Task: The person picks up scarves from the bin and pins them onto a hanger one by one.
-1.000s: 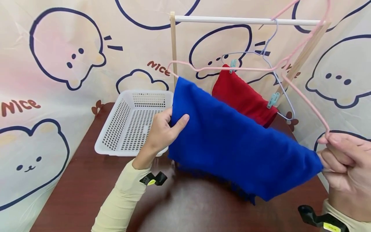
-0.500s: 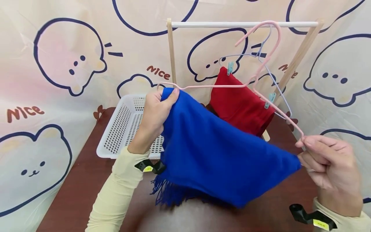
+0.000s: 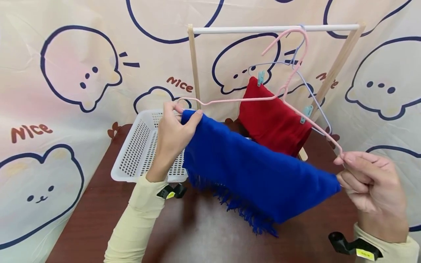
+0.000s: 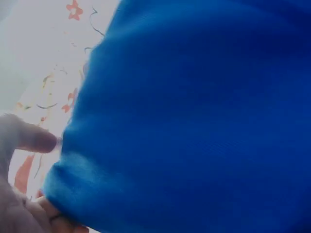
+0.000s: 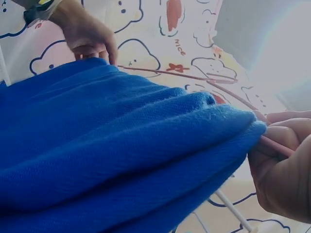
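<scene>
A blue fringed scarf (image 3: 250,160) hangs folded over the lower bar of a pink clothes hanger (image 3: 243,99), which slants down to the right with its hook upward. My right hand (image 3: 378,182) grips the hanger's lower right corner, right beside the scarf's end. At the upper left corner, my left hand (image 3: 174,135) holds the scarf's edge by the hanger's end, thumb in front and fingers behind. Blue cloth (image 4: 184,121) fills most of the left wrist view. Gathered folds of the scarf (image 5: 146,131) run up to my right fingers in the right wrist view.
Behind stands a wooden rack with a white rod (image 3: 243,29). On it hangs a lilac hanger (image 3: 310,89) with a red cloth (image 3: 269,120) held by two teal clips (image 3: 306,113). A white perforated basket (image 3: 131,149) sits at the left on the dark brown table (image 3: 204,233).
The hanger and scarf have come lower and left, and the hook is now in view. My left hand has moved up to the scarf's upper left corner. My right hand keeps its grip.
</scene>
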The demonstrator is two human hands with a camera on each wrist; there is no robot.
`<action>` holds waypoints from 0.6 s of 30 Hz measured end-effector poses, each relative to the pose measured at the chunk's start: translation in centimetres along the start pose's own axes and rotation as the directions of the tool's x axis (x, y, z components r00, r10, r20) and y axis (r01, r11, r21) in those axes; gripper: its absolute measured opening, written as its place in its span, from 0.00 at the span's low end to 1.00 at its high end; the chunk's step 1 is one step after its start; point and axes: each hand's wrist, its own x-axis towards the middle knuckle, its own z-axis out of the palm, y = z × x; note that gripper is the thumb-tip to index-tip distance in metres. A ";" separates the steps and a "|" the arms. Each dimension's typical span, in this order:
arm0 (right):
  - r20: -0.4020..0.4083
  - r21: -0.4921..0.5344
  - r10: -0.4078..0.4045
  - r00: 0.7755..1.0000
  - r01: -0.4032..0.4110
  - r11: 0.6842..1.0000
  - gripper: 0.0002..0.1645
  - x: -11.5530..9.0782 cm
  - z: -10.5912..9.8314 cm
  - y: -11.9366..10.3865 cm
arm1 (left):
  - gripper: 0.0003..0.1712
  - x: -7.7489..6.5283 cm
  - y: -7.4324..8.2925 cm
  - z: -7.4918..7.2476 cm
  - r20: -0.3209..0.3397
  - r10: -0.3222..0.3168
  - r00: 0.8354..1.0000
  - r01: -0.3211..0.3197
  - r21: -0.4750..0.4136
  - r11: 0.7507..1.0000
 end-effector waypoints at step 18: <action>-0.092 0.000 0.051 0.994 -0.051 0.999 0.31 0.7 -0.4 -1.4 | 0.16 -1.7 -5.2 0.9 0.196 0.230 0.953 -0.126 -0.437 0.891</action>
